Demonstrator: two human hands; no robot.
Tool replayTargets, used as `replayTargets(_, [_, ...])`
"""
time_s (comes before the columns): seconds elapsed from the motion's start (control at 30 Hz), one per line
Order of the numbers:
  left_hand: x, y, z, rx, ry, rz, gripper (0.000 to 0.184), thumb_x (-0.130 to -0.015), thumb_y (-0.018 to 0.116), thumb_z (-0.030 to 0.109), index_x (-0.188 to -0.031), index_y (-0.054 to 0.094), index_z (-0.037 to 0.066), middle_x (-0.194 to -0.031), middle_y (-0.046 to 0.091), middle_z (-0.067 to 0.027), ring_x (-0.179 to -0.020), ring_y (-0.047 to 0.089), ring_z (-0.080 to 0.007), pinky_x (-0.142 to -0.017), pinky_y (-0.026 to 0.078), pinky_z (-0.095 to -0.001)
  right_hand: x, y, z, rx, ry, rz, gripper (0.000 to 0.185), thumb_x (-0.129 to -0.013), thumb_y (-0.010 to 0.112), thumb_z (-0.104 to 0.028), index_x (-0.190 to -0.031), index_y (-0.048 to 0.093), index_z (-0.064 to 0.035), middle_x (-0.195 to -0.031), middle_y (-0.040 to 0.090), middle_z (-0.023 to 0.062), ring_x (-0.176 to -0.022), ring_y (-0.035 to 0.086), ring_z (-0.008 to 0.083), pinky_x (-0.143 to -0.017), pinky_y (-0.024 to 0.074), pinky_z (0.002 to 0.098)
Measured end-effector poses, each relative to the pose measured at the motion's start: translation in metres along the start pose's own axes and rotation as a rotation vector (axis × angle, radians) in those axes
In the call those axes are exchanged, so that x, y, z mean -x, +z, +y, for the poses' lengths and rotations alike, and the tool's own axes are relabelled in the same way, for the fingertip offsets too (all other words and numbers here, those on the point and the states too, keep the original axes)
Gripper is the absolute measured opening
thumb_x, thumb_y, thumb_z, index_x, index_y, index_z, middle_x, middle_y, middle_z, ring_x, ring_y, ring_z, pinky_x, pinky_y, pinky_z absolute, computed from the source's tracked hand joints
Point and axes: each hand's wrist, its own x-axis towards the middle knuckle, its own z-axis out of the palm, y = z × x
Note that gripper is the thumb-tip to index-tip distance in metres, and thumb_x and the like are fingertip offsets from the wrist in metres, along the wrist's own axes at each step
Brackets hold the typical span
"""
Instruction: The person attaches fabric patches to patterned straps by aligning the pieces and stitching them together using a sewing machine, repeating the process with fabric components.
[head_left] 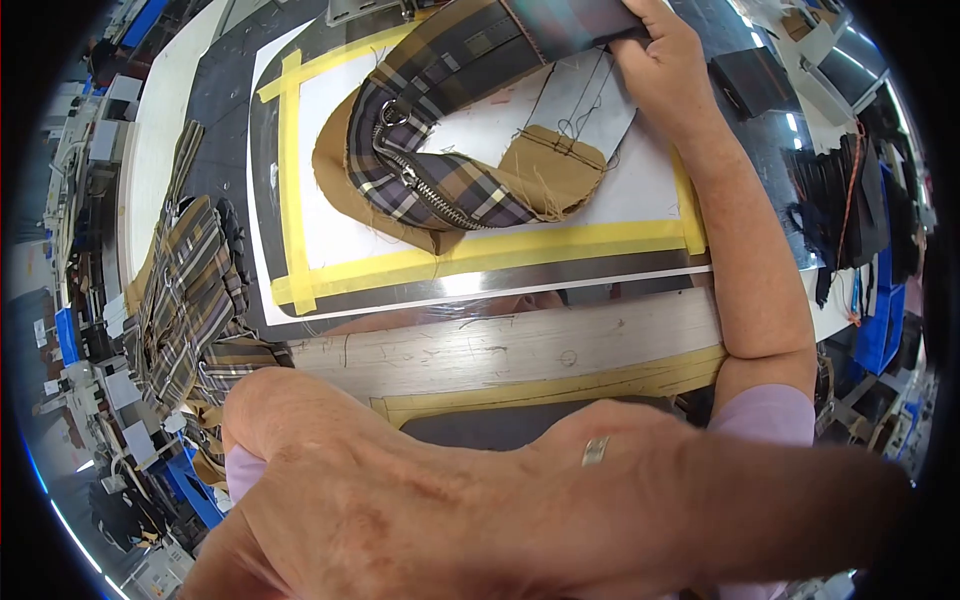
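Note:
My right hand (665, 60) is closed on the dark end of a plaid fabric piece (440, 85) at the top of the head view. The piece curves over a white sheet (335, 225) edged with yellow tape. A metal zipper (425, 190) with a ring-shaped pull runs along its lower curve. Tan backing (550, 165) with frayed edges and loose dark threads shows around it. My left hand (430, 490) is very close to the camera, across the bottom, with a ring (596, 450). One finger stretches right and is blurred; nothing shows in it, and the other fingertips are hidden.
More plaid pieces (205, 265) are heaped at the table's left side. Dark fabric strips (850, 200) hang at the right, near a blue bin (880, 320). A dark flat block (750, 80) lies at the back right. A metal machine part (365, 8) stands at the top.

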Motion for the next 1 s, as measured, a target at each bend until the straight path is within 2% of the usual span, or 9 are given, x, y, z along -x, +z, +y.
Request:
replayTargets(0.17, [-0.001, -0.004, 0.002, -0.032, 0.001, -0.014, 0.036, -0.090, 0.063, 0.046, -0.089, 0.063, 0.010, -0.100, 0.054, -0.0113, -0.087, 0.057, -0.0241, -0.081, 0.045, -0.0408, 0.003, -0.008, 0.003, 0.096, -0.228, 0.077, 0.046, -0.076, 0.058, 0.001, -0.121, 0.065, 0.0030, -0.111, 0.067, 0.0174, -0.105, 0.064, 0.0330, -0.102, 0.0456, 0.0390])
replayTargets(0.3, [-0.005, -0.004, -0.003, -0.058, -0.012, 0.002, 0.036, -0.088, 0.065, 0.045, -0.091, 0.063, 0.009, -0.102, 0.055, -0.0120, -0.089, 0.057, -0.0246, -0.082, 0.045, -0.0414, 0.003, -0.030, -0.021, -0.195, -0.047, -0.203, 0.043, -0.073, 0.060, 0.001, -0.116, 0.068, -0.0002, -0.107, 0.067, 0.0153, -0.099, 0.064, 0.0284, -0.100, 0.0459, 0.0392])
replayTargets(0.37, [-0.006, -0.005, -0.003, -0.066, -0.016, -0.002, 0.035, -0.087, 0.066, 0.044, -0.092, 0.063, 0.009, -0.103, 0.055, -0.0124, -0.090, 0.058, -0.0248, -0.083, 0.045, -0.0416, -0.009, -0.048, -0.029, -0.168, -0.141, -0.440, 0.041, -0.074, 0.061, -0.002, -0.113, 0.070, -0.0019, -0.106, 0.068, 0.0139, -0.097, 0.064, 0.0272, -0.098, 0.0459, 0.0372])
replayTargets(0.47, [-0.008, -0.005, -0.003, -0.069, -0.017, -0.008, 0.035, -0.086, 0.068, 0.043, -0.093, 0.063, 0.009, -0.105, 0.055, -0.0129, -0.092, 0.058, -0.0252, -0.085, 0.045, -0.0421, -0.005, -0.050, -0.022, 0.030, -0.308, -0.492, 0.034, -0.078, 0.062, -0.006, -0.110, 0.073, -0.0053, -0.105, 0.071, 0.0099, -0.096, 0.066, 0.0287, -0.094, 0.0484, 0.0389])
replayTargets(0.53, [-0.008, -0.004, -0.003, -0.067, -0.019, -0.013, 0.035, -0.085, 0.069, 0.042, -0.094, 0.063, 0.009, -0.106, 0.056, -0.0133, -0.093, 0.059, -0.0255, -0.085, 0.045, -0.0424, -0.002, -0.049, -0.035, -0.006, -0.359, -0.471, 0.033, -0.078, 0.061, -0.002, -0.108, 0.075, -0.0051, -0.102, 0.074, 0.0127, -0.093, 0.068, 0.0295, -0.086, 0.0520, 0.0398])
replayTargets(0.63, [-0.007, -0.007, -0.001, -0.077, -0.012, -0.030, 0.035, -0.084, 0.071, 0.041, -0.095, 0.063, 0.008, -0.107, 0.056, -0.0138, -0.094, 0.059, -0.0259, -0.087, 0.045, -0.0428, 0.006, -0.035, -0.027, -0.128, -0.280, -0.528, 0.023, -0.078, 0.075, -0.019, -0.095, 0.076, -0.0040, -0.091, 0.073, 0.0083, -0.084, 0.066, 0.0282, -0.080, 0.0497, 0.0395])
replayTargets(0.77, [-0.007, -0.012, 0.003, -0.111, -0.010, -0.046, 0.036, -0.082, 0.073, 0.040, -0.097, 0.063, 0.008, -0.109, 0.057, -0.0145, -0.097, 0.060, -0.0264, -0.088, 0.045, -0.0434, 0.009, -0.035, -0.036, -0.162, -0.185, -0.649, 0.041, -0.074, 0.084, -0.035, -0.101, 0.075, -0.0055, -0.095, 0.073, 0.0080, -0.093, 0.067, 0.0286, -0.089, 0.0482, 0.0391])
replayTargets(0.9, [-0.015, -0.009, -0.002, -0.163, -0.014, -0.033, 0.037, -0.081, 0.075, 0.039, -0.098, 0.063, 0.008, -0.111, 0.057, -0.0152, -0.099, 0.061, -0.0269, -0.090, 0.045, -0.0439, 0.007, -0.042, -0.034, -0.056, -0.213, -0.769, 0.059, -0.068, 0.088, -0.034, -0.117, 0.071, -0.0063, -0.117, 0.071, 0.0079, -0.113, 0.063, 0.0276, -0.103, 0.0418, 0.0400])
replayTargets(1.0, [-0.027, -0.006, -0.017, -0.232, -0.007, -0.041, 0.039, -0.079, 0.076, 0.038, -0.100, 0.063, 0.008, -0.113, 0.058, -0.0157, -0.100, 0.061, -0.0273, -0.092, 0.045, -0.0444, 0.010, -0.045, -0.033, 0.068, -0.259, -0.770, 0.064, -0.066, 0.088, -0.030, -0.122, 0.070, -0.0066, -0.124, 0.069, 0.0083, -0.119, 0.060, 0.0269, -0.106, 0.0400, 0.0406])
